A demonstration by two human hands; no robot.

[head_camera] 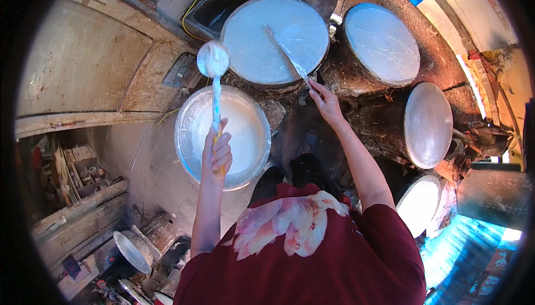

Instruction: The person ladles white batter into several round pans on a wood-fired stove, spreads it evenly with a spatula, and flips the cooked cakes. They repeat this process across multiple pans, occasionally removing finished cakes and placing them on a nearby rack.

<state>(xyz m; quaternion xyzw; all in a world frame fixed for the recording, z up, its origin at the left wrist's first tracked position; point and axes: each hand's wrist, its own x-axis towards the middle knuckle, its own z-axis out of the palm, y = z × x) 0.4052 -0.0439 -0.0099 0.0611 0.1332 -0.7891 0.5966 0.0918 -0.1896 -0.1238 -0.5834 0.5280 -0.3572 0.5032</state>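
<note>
My left hand (216, 150) grips the yellow handle of a ladle (213, 59), whose bowl is coated with white, batter-like liquid. Handle and hand are above a large round metal basin (180, 138) of white liquid (244, 138). In my right hand (328, 103) is a thin flat stick (285, 49) smeared with white. Its far end reaches over a big round griddle (238, 19) whose surface carries a pale, whitish layer. Whether the stick touches that layer, I cannot tell.
Around my right side stand a second white-coated round griddle (382, 44), a bare metal one (428, 125) and a brightly lit one (419, 207). A wooden cabinet (87, 50) is at the left, with metal pots (133, 250) below. A yellow cord (184, 23) runs near the main griddle.
</note>
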